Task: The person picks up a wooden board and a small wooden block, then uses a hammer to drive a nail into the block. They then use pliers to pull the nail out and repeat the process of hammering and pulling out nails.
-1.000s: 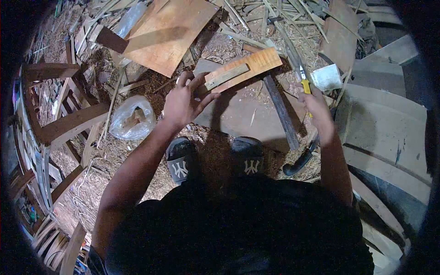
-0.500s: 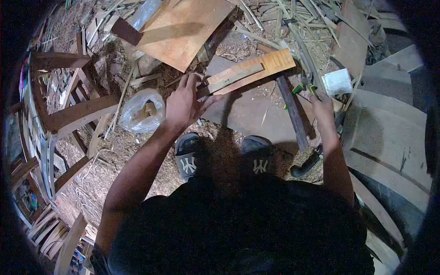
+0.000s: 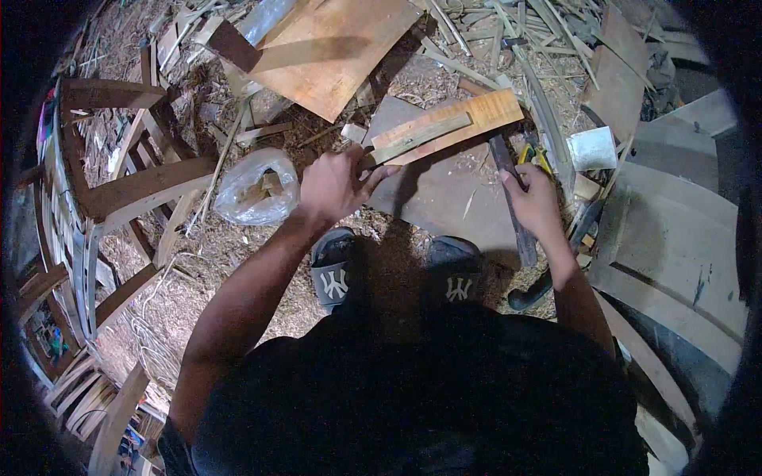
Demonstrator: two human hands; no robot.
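My left hand (image 3: pixel 337 182) is closed around the near end of a narrow wooden strip (image 3: pixel 421 136). That strip lies over a wider, lighter board (image 3: pixel 476 119), which slants up to the right. On the right, my right hand (image 3: pixel 533 200) is beside a long dark bar (image 3: pixel 512 198), with its fingers bent near the bar's upper part. A yellow and black tool (image 3: pixel 537 155) shows just beyond those fingers; whether they touch it or the bar is unclear.
A clear plastic bag (image 3: pixel 258 190) with brown contents lies left of my left hand. A thin wooden sheet (image 3: pixel 333 55) is at the top. Chair-like wooden frames (image 3: pixel 151 190) stand left, a white block (image 3: pixel 592 149) and curved panels (image 3: pixel 675 230) right. Shavings cover the ground.
My right hand has moved left and lower, towards the dark bar, and its tool now shows beyond its fingers. My left hand still has the strip. The whole view has shifted slightly.
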